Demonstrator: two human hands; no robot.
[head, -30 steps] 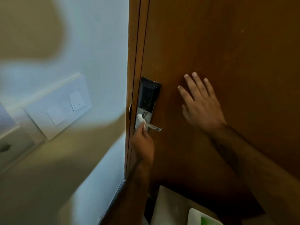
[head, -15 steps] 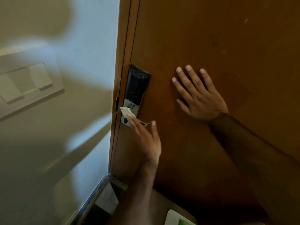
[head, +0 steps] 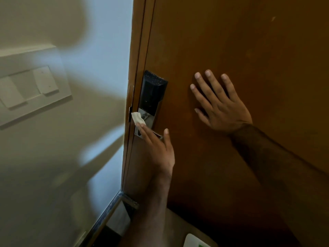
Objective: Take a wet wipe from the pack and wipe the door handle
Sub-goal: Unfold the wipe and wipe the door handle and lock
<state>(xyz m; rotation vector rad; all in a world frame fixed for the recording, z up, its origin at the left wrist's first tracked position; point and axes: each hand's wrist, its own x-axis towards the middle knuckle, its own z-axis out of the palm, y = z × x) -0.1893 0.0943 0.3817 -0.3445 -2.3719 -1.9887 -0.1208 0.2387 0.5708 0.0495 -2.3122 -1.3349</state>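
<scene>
A small folded white wet wipe (head: 137, 119) is pressed against the silver lock plate, held by the fingertips of my left hand (head: 156, 147). The hand lies over the silver lever door handle (head: 157, 134), hiding most of it. Above sits the black electronic lock panel (head: 152, 91). My right hand (head: 219, 102) rests flat with spread fingers on the brown wooden door (head: 231, 41), right of the lock. The white and green wipe pack (head: 193, 242) shows at the bottom edge.
A white switch plate (head: 32, 91) is mounted on the pale wall to the left. The door frame (head: 135, 68) runs vertically beside the lock. A tan surface (head: 181, 225) under the pack stands close to the door's foot.
My left hand went from a closed grip at the handle's base to stretched fingers laid over the lever, with the wipe at the lock plate. The view shifted slightly. My right hand stayed flat.
</scene>
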